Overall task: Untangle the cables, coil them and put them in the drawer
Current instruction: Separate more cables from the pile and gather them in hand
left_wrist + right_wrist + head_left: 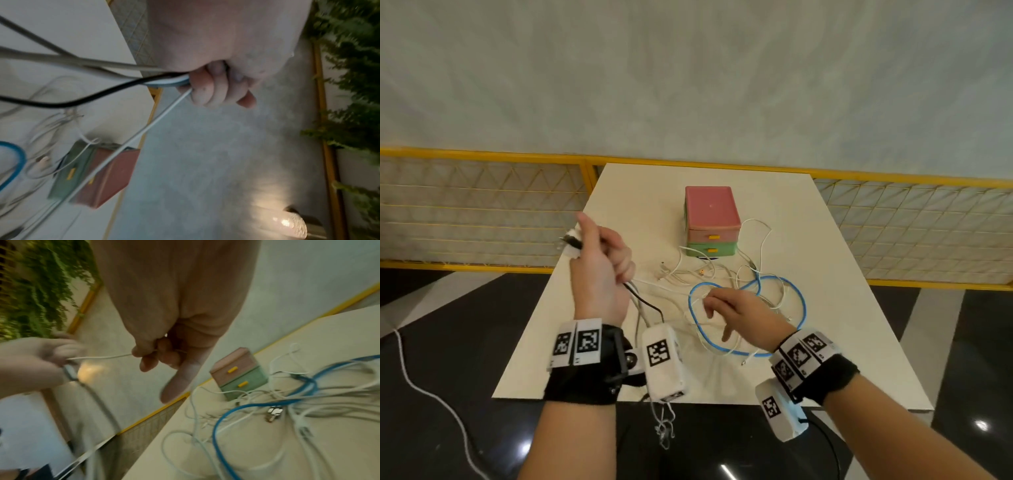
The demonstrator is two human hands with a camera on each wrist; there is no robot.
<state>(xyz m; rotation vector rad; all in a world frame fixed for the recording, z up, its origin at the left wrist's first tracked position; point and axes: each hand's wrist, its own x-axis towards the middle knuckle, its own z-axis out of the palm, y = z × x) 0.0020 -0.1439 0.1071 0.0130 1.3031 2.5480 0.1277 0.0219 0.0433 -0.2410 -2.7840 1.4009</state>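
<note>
Black-and-white square markers, no readable writing, on wristbands [582,342], hands [599,274] gripping cables [115,86]

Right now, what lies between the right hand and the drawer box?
In the head view, tangled white cables and a blue cable loop lie between the right hand and drawer box.

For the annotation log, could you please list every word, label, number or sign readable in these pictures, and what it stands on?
No readable words, brands or numbers appear in any view.
Square black-and-white coded markers on the wristbands and wrist camera housings: patterns only, no text.
Drawer box: no label visible.
</note>
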